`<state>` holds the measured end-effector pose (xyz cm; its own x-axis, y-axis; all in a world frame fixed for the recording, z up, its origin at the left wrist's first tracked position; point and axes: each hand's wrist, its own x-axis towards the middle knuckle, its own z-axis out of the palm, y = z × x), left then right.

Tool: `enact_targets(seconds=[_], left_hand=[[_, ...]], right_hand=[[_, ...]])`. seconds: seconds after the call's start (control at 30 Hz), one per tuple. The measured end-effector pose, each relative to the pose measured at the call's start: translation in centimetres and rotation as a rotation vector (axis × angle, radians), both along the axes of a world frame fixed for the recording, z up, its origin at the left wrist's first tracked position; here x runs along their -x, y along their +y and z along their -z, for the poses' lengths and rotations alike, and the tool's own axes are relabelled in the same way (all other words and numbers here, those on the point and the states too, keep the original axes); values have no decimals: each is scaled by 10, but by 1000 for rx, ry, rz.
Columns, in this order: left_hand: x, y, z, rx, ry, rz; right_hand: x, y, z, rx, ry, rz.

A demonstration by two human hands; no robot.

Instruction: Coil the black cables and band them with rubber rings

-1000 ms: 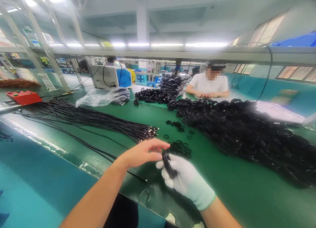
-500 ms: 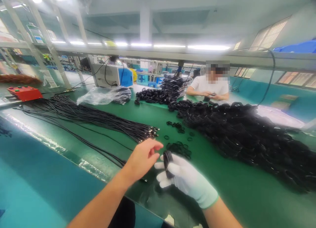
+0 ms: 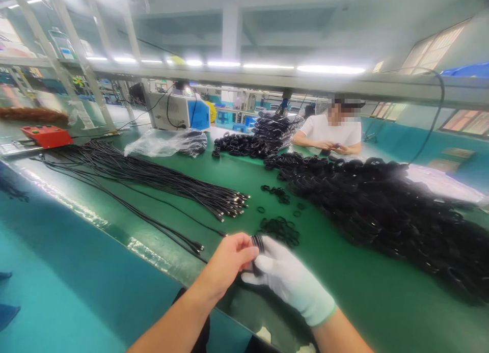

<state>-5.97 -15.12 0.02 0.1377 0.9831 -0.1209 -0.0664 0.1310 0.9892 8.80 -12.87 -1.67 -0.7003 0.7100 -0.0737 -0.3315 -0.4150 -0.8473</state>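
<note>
A small coil of black cable is held between my hands over the near edge of the green table. My right hand, in a white glove, has its fingers and thumb around the coil. My bare left hand is closed against the coil's left side, thumb and fingers pinched on it; part of the coil is hidden behind the fingers. Just beyond my hands lies a loose heap of small black rings. To the left a long bundle of straight black cables points its metal plugs toward me.
A large mound of coiled black cables covers the table's right side. A co-worker in a white shirt handles something dark across the table. A red control box, a clear plastic bag and a grey-and-blue machine stand farther left.
My left hand has come down and right onto the coil, closing its fingers. My right hand keeps hold of the coil. The view has shifted slightly.
</note>
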Motion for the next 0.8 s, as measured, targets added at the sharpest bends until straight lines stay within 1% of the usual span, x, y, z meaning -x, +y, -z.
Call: enact_targets(seconds=[0.07, 0.1, 0.2, 0.27, 0.33, 0.47, 0.53, 0.57, 0.63, 0.67, 0.73, 0.8], left_hand=[[4, 0, 0, -27, 153, -4], [7, 1, -2, -74, 268, -43], [13, 1, -6, -330, 595, -180], [14, 0, -5, -466, 724, -188], [13, 0, 0, -529, 773, -183], [5, 5, 12, -570, 662, -268], [4, 9, 10, -560, 652, -281], [5, 11, 6, -543, 663, -259], [12, 16, -6, -461, 633, -157], [18, 19, -12, -406, 574, -90], [31, 25, -20, -314, 393, 58], [42, 30, -22, -280, 226, 228]], right_hand=[[0, -1, 1, 15, -9, 15], [0, -1, 1, 24, -20, 23], [0, -2, 1, 30, -52, 18], [1, -3, 0, 4, -66, 6], [2, -4, 1, -12, -58, -5], [3, -5, 4, 32, 30, -46], [3, -4, 5, 57, 69, -46], [2, -3, 5, 69, 89, -43], [-1, -1, 5, 114, 147, -44], [-2, 0, 4, 151, 186, -55], [-4, 1, 2, 243, 272, -105], [-5, 1, -2, 334, 323, -208]])
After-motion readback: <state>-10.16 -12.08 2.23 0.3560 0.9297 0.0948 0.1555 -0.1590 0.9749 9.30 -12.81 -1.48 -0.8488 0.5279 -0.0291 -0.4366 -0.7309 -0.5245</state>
